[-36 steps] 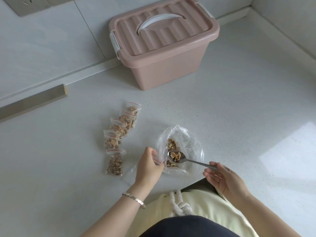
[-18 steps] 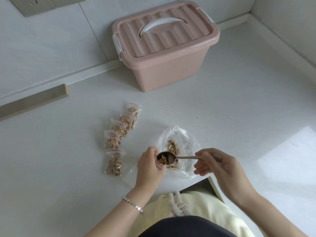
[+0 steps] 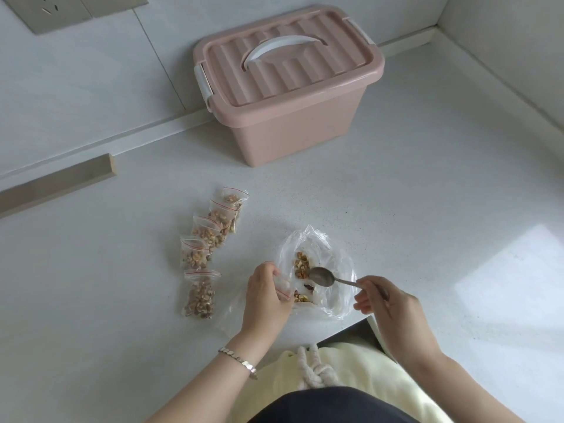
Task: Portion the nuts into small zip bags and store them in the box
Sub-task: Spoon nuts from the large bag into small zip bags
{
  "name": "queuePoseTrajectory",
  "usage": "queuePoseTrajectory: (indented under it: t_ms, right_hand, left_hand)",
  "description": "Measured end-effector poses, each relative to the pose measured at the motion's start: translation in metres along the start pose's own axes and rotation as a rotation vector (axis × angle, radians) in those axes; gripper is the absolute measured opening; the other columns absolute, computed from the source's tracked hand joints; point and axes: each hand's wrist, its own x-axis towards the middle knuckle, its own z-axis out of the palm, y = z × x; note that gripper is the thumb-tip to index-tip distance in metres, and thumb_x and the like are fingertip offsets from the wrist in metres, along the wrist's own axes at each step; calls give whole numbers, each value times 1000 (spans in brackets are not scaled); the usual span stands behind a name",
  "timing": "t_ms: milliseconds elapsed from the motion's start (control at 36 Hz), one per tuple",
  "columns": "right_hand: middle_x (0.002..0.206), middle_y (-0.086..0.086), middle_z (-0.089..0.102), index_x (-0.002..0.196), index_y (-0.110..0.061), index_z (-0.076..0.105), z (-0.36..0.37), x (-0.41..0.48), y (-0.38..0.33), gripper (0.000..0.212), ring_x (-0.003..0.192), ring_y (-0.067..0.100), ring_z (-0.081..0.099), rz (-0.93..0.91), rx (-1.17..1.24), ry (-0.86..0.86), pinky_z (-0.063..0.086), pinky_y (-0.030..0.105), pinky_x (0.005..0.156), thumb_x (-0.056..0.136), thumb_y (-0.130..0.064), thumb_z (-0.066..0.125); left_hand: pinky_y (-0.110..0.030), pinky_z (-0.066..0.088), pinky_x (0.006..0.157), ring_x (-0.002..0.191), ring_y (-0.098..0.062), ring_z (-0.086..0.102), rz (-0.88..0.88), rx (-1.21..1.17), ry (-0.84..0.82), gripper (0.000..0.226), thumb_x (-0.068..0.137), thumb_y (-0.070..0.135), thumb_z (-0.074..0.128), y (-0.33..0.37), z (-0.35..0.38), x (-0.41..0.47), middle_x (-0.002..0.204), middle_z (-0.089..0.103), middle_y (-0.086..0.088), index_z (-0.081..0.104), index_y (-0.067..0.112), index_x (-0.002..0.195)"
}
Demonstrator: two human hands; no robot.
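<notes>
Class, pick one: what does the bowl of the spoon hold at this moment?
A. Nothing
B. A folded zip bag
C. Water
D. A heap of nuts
A: the spoon, held by the right hand over the large clear bag, shows bare metal with nothing in it.

The left hand (image 3: 265,297) pinches a zip bag (image 3: 282,287), right hand (image 3: 389,303) holds spoon (image 3: 322,276).

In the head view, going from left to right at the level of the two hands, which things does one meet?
nearest filled zip bag → left hand → spoon → right hand
</notes>
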Motion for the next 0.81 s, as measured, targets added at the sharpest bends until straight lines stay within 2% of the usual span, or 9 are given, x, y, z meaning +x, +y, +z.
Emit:
queuePoseTrajectory:
  t_ms: [139, 194, 250, 278, 361, 444, 556, 722, 806]
  right_hand:
    - [75, -5, 66, 98, -12, 65, 8, -3, 11, 17, 75, 4, 63, -152, -159, 62, 50, 22, 68, 91, -8, 51]
    - [75, -5, 65, 99, -11, 65, 9, -5, 14, 20, 69, 8, 64, -193, -184, 83, 49, 24, 66, 94, -21, 49]
    - [76, -6, 65, 100, -11, 65, 10, -7, 16, 39, 70, 8, 64, -219, -192, 93, 49, 20, 65, 94, -39, 38]
    - [76, -5, 65, 100, -10, 65, 10, -7, 18, 39, 69, 6, 64, -231, -196, 106, 49, 19, 66, 95, -38, 38]
    - [78, -1, 65, 100, -3, 65, 13, -4, 23, 16, 70, 10, 65, -226, -216, 170, 49, 17, 70, 90, -5, 53]
    - [77, 0, 65, 101, -2, 64, 16, 0, 28, 18, 69, 9, 64, -200, -197, 206, 47, 13, 72, 91, -3, 49]
    - [75, -3, 66, 100, -14, 61, 21, 7, 24, 18, 70, 4, 65, -93, -30, 206, 44, 2, 69, 93, -5, 46]
    - [79, 2, 69, 95, -18, 61, 25, 19, 24, 21, 74, 10, 69, 146, 319, 188, 56, 22, 74, 97, -14, 40]
    - [81, 7, 68, 92, -20, 60, 25, 20, 22, 24, 75, 13, 69, 168, 429, 220, 56, 20, 71, 97, -12, 38]
  left_hand:
    - [-21, 39, 73, 92, -18, 54, -39, 57, -42, 34, 82, 18, 67, 1, 3, 6, 100, 46, 7, 43, 18, 106]
    - [-18, 36, 67, 89, -17, 54, -50, 69, -38, 31, 82, 17, 66, 1, 5, 8, 100, 51, 5, 44, 17, 104]
    - [-17, 36, 64, 87, -16, 55, -63, 84, -40, 29, 83, 16, 65, 1, 6, 10, 100, 54, 3, 45, 16, 104]
    - [-18, 36, 63, 86, -16, 56, -69, 91, -46, 28, 84, 16, 65, 1, 7, 10, 100, 54, 2, 44, 16, 104]
    - [-20, 35, 63, 85, -17, 55, -86, 108, -53, 26, 85, 16, 63, 2, 7, 12, 97, 54, 2, 44, 16, 103]
    - [-20, 34, 62, 84, -17, 53, -89, 121, -57, 26, 85, 12, 60, 3, 7, 12, 98, 54, 1, 44, 15, 105]
    - [-16, 29, 54, 80, -13, 50, -95, 120, -65, 24, 85, 9, 58, 4, 5, 12, 96, 54, 2, 43, 15, 103]
    - [-17, 31, 54, 79, -15, 51, -119, 73, -82, 24, 84, 6, 56, 4, 2, 11, 91, 52, 4, 40, 19, 97]
    - [-11, 30, 51, 79, -15, 52, -118, 62, -83, 24, 85, 5, 55, 3, 1, 11, 92, 54, 3, 41, 19, 97]
